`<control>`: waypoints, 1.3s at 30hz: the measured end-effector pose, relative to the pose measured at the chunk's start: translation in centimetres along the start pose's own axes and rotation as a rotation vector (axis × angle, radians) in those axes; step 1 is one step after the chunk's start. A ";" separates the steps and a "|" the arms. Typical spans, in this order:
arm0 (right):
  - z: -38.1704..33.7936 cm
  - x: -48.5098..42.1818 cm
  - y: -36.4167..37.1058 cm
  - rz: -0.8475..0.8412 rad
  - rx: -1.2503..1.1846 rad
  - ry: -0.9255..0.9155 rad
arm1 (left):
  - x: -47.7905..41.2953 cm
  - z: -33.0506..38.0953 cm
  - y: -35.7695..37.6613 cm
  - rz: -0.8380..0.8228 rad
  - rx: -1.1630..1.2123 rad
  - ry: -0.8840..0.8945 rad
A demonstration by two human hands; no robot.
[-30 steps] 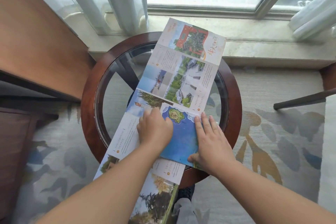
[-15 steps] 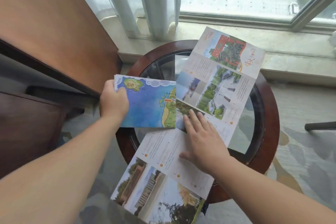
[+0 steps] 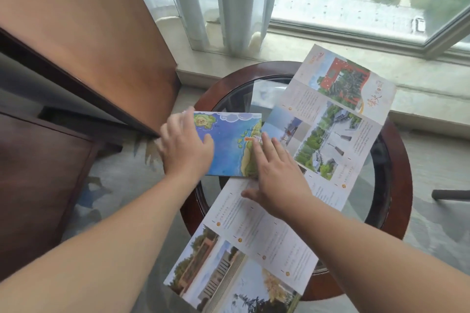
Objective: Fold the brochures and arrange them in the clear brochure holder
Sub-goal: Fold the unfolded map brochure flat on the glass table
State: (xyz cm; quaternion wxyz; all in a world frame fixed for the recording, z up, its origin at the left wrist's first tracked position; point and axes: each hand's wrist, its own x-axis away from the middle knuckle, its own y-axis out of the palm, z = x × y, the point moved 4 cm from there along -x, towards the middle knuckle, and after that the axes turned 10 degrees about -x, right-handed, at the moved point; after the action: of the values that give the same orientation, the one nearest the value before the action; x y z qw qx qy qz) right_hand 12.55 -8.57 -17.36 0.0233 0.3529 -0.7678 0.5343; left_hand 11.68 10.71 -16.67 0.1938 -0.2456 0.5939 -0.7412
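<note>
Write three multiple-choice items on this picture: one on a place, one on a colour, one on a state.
1. Where does the right hand rest? A a keyboard; B the brochure; C a plate.
2. Which colour fills the map panel? A blue; B red; C black.
3. How is the brochure? A rolled up; B in a holder; C spread open on the table.
Answers: B, it presses flat on the paper; A, the panel at the left hand is mostly blue; C, its panels lie open across the table.
</note>
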 end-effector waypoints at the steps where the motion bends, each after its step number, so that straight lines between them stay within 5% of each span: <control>1: 0.5 -0.1 0.1 -0.008 0.011 0.020 | 1.1 0.9 0.8 -0.053 -0.074 0.137; 5: 2.6 0.5 0.9 -0.091 0.047 0.115 | 4.1 1.6 5.0 -0.297 -0.318 0.337; 11: 4.3 2.0 0.9 -0.104 0.026 0.222 | 2.0 0.2 4.5 -0.306 -0.382 0.272; 18: 6.4 5.1 0.8 -0.090 -0.003 0.354 | 7.8 3.6 2.5 -0.191 -0.177 0.505; 27: 10.0 9.0 1.1 0.010 -0.101 0.580 | 13.7 2.4 3.4 -0.277 -0.220 0.573; 31: 10.1 10.6 2.7 -0.055 0.006 0.477 | 15.6 2.3 3.4 -0.285 -0.234 0.551; 39: 8.9 11.2 3.2 -0.020 -0.121 0.603 | 18.6 -2.8 3.8 -0.367 -0.230 0.336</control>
State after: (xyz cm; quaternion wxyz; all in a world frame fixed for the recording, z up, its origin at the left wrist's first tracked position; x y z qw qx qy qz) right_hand 5.41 -21.23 -19.17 0.2764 0.1842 -0.7532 0.5678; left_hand -4.97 1.30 -18.34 -0.0741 -0.2433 0.6434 -0.7220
